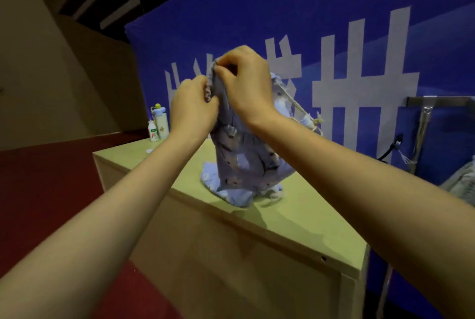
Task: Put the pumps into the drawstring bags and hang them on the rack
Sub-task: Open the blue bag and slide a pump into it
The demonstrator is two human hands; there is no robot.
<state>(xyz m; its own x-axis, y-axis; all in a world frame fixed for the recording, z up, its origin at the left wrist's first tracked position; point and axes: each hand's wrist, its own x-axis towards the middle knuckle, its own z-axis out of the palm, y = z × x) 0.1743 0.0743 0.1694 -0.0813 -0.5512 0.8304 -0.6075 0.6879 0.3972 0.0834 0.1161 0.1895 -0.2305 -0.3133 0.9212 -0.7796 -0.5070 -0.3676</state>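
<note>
A pale blue patterned drawstring bag (241, 154) stands upright on the wooden table (303, 218), held up at its gathered mouth. My left hand (192, 108) pinches the left side of the mouth. My right hand (246, 82) grips the top of the mouth just above and to the right. A cream cord (298, 108) runs down from the bag's right side to a knotted end. More pale blue cloth (239, 195) lies bunched under the bag's base. No pump is visible; the bag's inside is hidden. A metal rack (426, 113) stands at the right.
A small white bottle (153, 132) and a taller cream bottle (161, 120) stand at the table's far left corner. A blue banner (334, 23) hangs behind the table. Grey fabric (462, 180) shows by the rack at the right edge. Red floor lies left.
</note>
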